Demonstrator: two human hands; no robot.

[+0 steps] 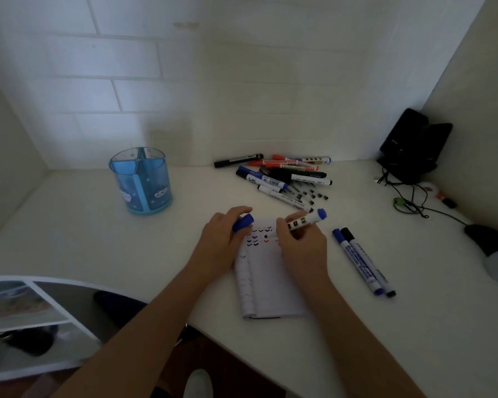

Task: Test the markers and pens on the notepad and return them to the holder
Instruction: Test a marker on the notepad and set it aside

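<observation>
Markers and pens [285,176] lie heaped at about one o'clock from our notepad [266,280], which sits in the middle of the white desk [371,340]. In the head view, our right hand [301,245] grips a blue-ended marker [306,220] by its barrel, just above the paper's rows of small test marks. Our left hand [223,239] is curled around a blue cap [243,222], so the tip is probably bare, though our fingers hide it. Two more markers [362,261] rest at three o'clock. The blue holder [141,180] stands well apart at ten o'clock.

We judge the risks to be these: an uncapped tip could smear the desk or our fingers, and the cap could slip and roll off.
</observation>
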